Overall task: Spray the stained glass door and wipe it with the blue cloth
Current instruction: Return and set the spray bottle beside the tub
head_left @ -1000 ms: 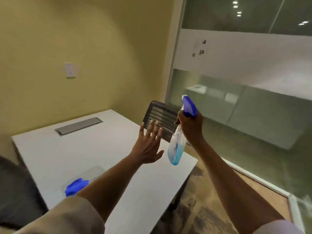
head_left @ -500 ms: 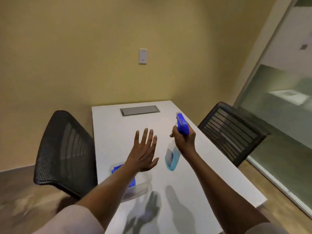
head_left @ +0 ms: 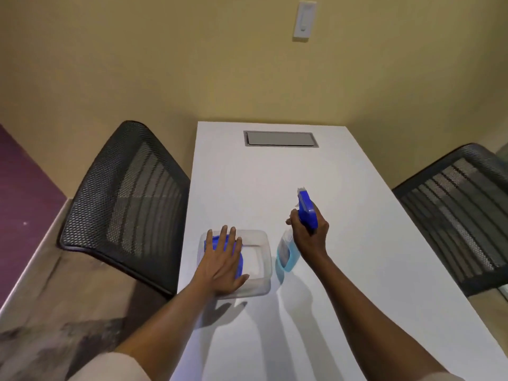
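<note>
Left hand (head_left: 224,264) lies flat, fingers spread, on the blue cloth (head_left: 238,261) in its clear plastic tub (head_left: 262,244), likely to gather it, while right hand (head_left: 310,236) stays-free clamps the spray bottle (head_left: 288,251) upright on the white table (head_left: 343,215); door unseen.

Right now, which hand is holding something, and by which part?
The right hand grips the spray bottle by its neck. The left hand lies flat on the blue cloth.

The blue cloth (head_left: 238,259) lies bunched in the left half of a clear plastic container (head_left: 262,243) near the table's left edge. The spray bottle (head_left: 287,255), clear with pale blue liquid and a blue trigger head, stands tilted just right of the container.
</note>
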Available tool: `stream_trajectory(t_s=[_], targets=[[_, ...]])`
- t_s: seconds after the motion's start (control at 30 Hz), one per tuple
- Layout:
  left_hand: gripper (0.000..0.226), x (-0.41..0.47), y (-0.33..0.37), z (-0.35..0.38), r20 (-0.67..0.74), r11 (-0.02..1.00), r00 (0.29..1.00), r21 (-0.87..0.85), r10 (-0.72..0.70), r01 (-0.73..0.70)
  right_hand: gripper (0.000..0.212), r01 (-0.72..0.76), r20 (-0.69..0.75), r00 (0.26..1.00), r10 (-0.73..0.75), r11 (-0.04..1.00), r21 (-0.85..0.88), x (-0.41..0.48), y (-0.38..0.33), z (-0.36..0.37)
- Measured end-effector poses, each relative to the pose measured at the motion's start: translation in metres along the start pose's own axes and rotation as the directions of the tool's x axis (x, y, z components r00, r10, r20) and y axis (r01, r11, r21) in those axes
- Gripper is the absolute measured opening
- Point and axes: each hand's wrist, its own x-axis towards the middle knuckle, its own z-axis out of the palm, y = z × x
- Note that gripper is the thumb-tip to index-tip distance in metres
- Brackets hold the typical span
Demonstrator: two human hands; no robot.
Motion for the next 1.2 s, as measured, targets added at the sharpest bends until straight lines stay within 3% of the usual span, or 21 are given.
stream_trajectory(t_s=[0.53,0.7,0.9,1.2], targets=[[0.104,0.001,-0.004,0.052,0.156,0.995,0.986,-0.075,-0.056,0.069,0.023,-0.078,-0.018,0.997,0.080,0.994,0.075,0.000,0.055,0.015],[0.103,0.001,-0.003,0.054,0.189,0.989,0.981,-0.123,-0.052,0.077,0.006,-0.108,-0.005,0.994,0.108,0.992,0.062,-0.005,0.065,0.016],[0.104,0.001,-0.007,0.055,0.202,0.989,0.979,-0.138,-0.024,0.053,0.009,-0.094,0.025,0.995,0.092,0.994,0.059,-0.008,0.067,0.020],[0.108,0.003,-0.017,0.053,0.179,0.993,0.983,-0.114,0.043,-0.022,0.071,-0.195,0.019,0.981,0.195,0.981,0.012,-0.019,0.069,0.018]])
